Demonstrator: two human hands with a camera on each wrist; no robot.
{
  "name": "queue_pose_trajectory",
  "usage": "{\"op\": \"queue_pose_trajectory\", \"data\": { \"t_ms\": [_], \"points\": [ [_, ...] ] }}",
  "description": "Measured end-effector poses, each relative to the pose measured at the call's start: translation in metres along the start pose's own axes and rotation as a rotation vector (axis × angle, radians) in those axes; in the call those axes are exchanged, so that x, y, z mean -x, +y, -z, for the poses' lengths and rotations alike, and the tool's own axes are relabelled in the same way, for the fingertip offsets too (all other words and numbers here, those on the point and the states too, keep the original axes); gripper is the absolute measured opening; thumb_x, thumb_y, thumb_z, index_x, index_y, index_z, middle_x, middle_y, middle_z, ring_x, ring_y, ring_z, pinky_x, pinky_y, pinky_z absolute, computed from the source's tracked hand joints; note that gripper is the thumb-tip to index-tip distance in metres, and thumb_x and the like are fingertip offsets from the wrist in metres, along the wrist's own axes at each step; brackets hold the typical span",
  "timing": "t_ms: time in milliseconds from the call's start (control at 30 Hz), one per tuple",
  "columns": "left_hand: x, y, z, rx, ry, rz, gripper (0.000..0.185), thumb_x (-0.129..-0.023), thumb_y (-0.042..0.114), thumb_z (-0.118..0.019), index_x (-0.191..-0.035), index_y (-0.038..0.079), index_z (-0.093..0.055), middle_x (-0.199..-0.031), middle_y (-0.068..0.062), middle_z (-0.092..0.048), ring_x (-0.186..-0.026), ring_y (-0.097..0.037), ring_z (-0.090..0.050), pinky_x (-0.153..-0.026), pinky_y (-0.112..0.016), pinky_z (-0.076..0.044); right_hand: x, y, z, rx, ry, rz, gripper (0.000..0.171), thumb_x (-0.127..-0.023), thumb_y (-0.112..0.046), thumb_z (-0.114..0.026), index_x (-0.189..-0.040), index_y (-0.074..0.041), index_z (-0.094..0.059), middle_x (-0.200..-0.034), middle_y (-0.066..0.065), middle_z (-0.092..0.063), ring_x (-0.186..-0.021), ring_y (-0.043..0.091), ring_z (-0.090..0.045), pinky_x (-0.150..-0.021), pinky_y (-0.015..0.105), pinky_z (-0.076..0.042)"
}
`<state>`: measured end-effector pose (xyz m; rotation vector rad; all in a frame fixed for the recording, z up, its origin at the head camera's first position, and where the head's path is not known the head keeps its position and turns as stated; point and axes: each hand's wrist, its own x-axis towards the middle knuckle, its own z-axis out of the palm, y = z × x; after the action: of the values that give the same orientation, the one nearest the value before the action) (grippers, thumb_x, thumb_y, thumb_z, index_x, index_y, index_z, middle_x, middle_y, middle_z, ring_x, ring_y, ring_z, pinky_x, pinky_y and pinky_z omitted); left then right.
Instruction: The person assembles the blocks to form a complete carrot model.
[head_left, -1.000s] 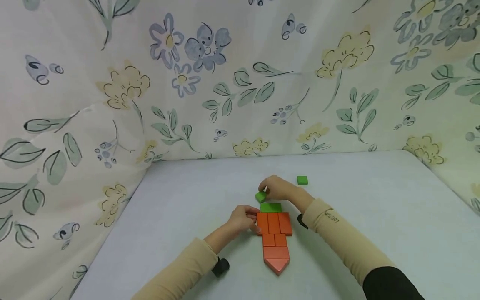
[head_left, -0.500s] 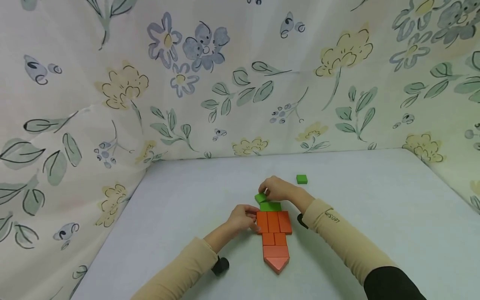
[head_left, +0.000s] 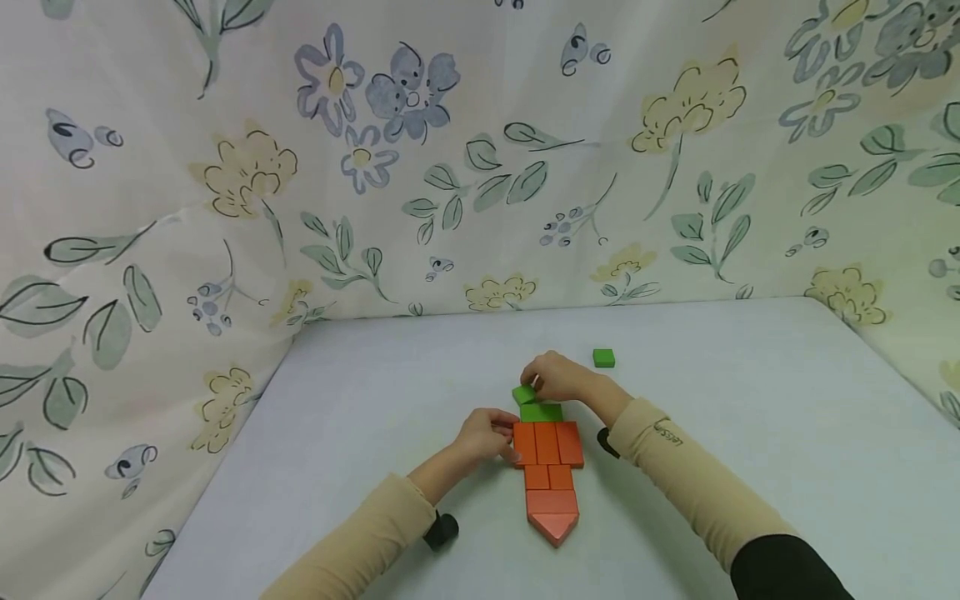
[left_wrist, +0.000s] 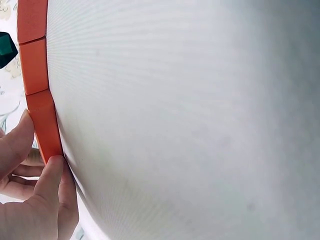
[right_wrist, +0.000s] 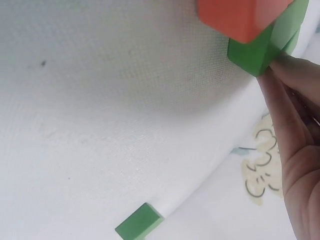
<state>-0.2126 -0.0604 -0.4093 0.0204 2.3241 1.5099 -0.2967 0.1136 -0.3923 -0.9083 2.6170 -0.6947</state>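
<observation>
Orange blocks (head_left: 550, 467) are laid flat on the pale table (head_left: 750, 433) in a carrot shape, its triangular tip (head_left: 553, 527) pointed at six o'clock, nearest the person. At nine o'clock of the widest orange row, the left hand (head_left: 487, 436) is seen with its thumb and fingertips (left_wrist: 50, 172) pressed against the outer edge of the left orange block, bracing it without lifting. Just beyond the orange row, at twelve o'clock, a flat green block (head_left: 542, 412) is set touching it. Farther on, a small green block (head_left: 524, 393) is pinched between the thumb and fingers of the right hand (head_left: 558, 379), held tilted at the far left corner of the flat green block; whether it rests on the table cannot be told. It is judged light, stiff and smooth-faced, likely painted wood, so a grip across two opposite side faces should serve best, since the slick paint may let it slide if held by the corners. Farthest off, at one o'clock, a loose green block (head_left: 603, 358) lies alone, well apart from the hands, before the flowered cloth wall (head_left: 480, 167).
</observation>
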Motion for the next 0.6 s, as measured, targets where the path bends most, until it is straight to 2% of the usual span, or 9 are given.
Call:
{"op": "queue_pose_trajectory", "data": {
  "t_ms": [400,600],
  "points": [
    [0.0008,0.0012,-0.0010,-0.016,0.006,-0.004,0.048,-0.067,-0.020,-0.075,-0.112,-0.008,-0.064,-0.096,-0.011,-0.064,-0.087,-0.020,-0.059,-0.077,-0.030,-0.054,0.0059,0.0017,0.0006,-0.022,0.004,-0.017,0.027,-0.085,0.010,-0.064,-0.111,0.004,-0.069,-0.106,0.015,-0.069,-0.095,0.026,-0.067,-0.084,0.036,-0.055],
    [-0.0024,-0.0039,-0.0001,-0.024,-0.003,-0.035,0.046,-0.067,-0.019,-0.077,-0.110,-0.007,-0.065,-0.095,-0.011,-0.064,-0.086,-0.020,-0.060,-0.076,-0.029,-0.054,0.0068,0.0053,-0.0006,-0.034,0.008,-0.006,0.028,-0.085,0.009,-0.065,-0.112,0.005,-0.068,-0.109,0.016,-0.068,-0.095,0.026,-0.067,-0.082,0.035,-0.055]
  ]
}}
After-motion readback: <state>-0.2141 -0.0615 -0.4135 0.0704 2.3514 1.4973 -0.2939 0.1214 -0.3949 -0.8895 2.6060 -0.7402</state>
